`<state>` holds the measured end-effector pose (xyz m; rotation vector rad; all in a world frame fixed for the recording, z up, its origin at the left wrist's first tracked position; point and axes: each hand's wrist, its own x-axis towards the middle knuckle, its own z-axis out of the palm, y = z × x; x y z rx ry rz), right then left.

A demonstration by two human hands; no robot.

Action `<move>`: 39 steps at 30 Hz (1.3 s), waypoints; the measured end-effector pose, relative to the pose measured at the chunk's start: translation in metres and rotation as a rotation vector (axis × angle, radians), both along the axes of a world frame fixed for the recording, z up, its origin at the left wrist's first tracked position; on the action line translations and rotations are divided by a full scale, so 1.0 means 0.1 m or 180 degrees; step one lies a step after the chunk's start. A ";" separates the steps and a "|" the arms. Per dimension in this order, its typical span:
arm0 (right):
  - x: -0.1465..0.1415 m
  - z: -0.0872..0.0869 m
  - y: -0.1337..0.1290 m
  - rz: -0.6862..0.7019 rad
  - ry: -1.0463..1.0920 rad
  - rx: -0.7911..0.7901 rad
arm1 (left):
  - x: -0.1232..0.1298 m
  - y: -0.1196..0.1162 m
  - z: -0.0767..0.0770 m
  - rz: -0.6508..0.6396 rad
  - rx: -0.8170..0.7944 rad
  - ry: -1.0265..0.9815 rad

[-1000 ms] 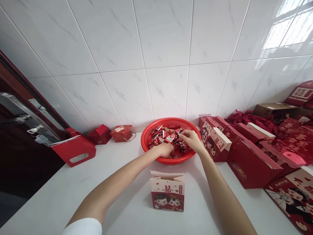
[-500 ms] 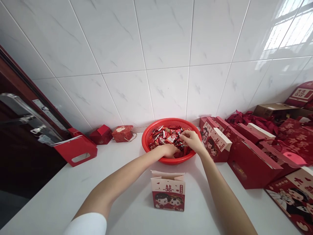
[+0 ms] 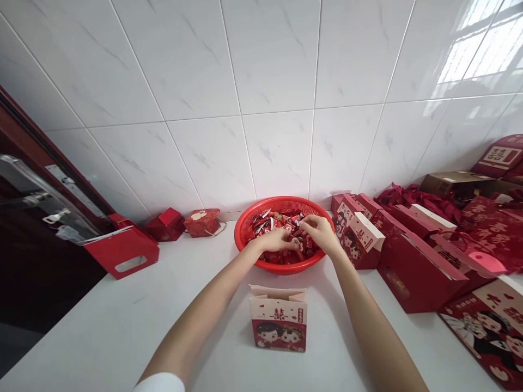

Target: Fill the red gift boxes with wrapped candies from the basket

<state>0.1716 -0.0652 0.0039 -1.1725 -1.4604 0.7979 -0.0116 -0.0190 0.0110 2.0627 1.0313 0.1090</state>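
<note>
Head view: both hands are at the red basket (image 3: 286,269), which sits on the white bench (image 3: 171,305) with small wrapped sweets (image 3: 273,221) in it. The left hand (image 3: 279,240) and the right hand (image 3: 318,231) have bent fingers down by the sweets; I cannot tell if either one grips any. A little box (image 3: 279,329) stands upright, just in front of the basket. To sort through well, pinch softly, take only a few, and don't knock the box.

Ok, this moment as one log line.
left hand: at red wrapped sweets | right hand: likewise | round red plastic basket: holds sweets | red-white paper box: upright, open
</note>
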 end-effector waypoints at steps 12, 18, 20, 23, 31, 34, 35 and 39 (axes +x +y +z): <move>0.02 0.00 0.01 0.0485 0.0730 -0.0048 | 0.00 -0.01 0.01 0.0318 -0.0125 -0.1485; 0.03 -0.03 0.02 0.0131 0.0923 -0.0007 | -0.02 0.02 0.03 0.0489 0.0771 -0.1138; 0.03 -0.04 0.03 -0.0011 0.0905 0.0051 | -0.02 0.01 0.02 0.0412 0.0633 -0.0870; 0.04 -0.05 0.02 -0.0101 0.0901 0.0079 | -0.03 -0.03 0.01 -0.0283 0.0189 -0.0197; 0.03 0.00 0.00 -0.0154 0.1132 0.0049 | -0.04 -0.05 -0.01 -0.0819 -0.0067 0.0633; 0.02 0.02 -0.01 -0.0253 0.1362 -0.0010 | -0.04 -0.02 -0.03 -0.0341 0.0327 -0.0031; 0.02 0.03 -0.01 -0.0281 0.1404 -0.0029 | -0.03 -0.01 -0.03 -0.0168 0.0464 -0.0250; 0.01 0.05 -0.02 -0.0349 0.1398 -0.0066 | -0.03 0.00 -0.02 0.0255 0.0881 -0.0733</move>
